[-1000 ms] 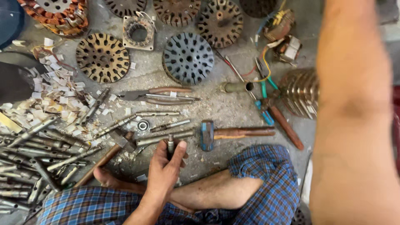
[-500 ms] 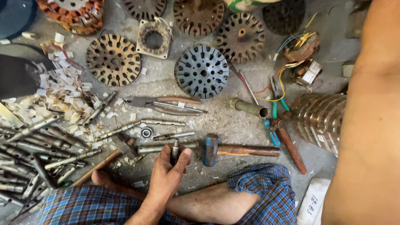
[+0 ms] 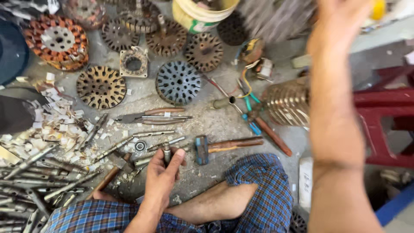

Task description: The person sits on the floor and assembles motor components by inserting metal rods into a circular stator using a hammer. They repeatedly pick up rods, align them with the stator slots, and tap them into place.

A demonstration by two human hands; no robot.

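**Nearest.** Blue checked cloth (image 3: 263, 194) over the person's folded legs, seated on the concrete floor (image 3: 207, 125).

**Left hand** (image 3: 161, 172). Fingers curled round a short steel shaft (image 3: 166, 152), thumb laid along its right side. The shaft stands roughly upright, its upper end clear of the fist, just in front of the knees and near the scene's centre.

**Beside the shaft.** Hammer (image 3: 224, 146), blue-grey head just right of the shaft, wooden handle running right. Small bearing ring (image 3: 140, 146) just to the left. Loose steel rods lie touching or crossing one another around it.

**Left, near.** Heap of long shafts (image 3: 30, 181). Behind it, a scatter of pale paper scraps (image 3: 56, 121).

**Middle.** Brown-handled pliers (image 3: 151, 116) lying flat. Blue-handled pliers (image 3: 250, 116) to the right, beside a ribbed metal housing (image 3: 288, 101).

**Far.** Grey slotted rotor disc (image 3: 178, 82). Rusty lamination disc (image 3: 101, 86) to its left. Copper-wound stator (image 3: 56, 41) at far left. Yellow bucket (image 3: 202, 13) at the top edge.

**Right hand** (image 3: 340, 13). Raised high at far right and blurred. Cannot tell whether it is spread or closed, and nothing is visible in it. A red stool (image 3: 384, 125) shows behind the forearm.

**Step in hand (judged).** One shaft is picked out and steadied by the left hand alone.

**Next move calls for.** A firm grip that keeps the shaft upright, and the free hand brought down to the floor, where the hammer is the closest tool.
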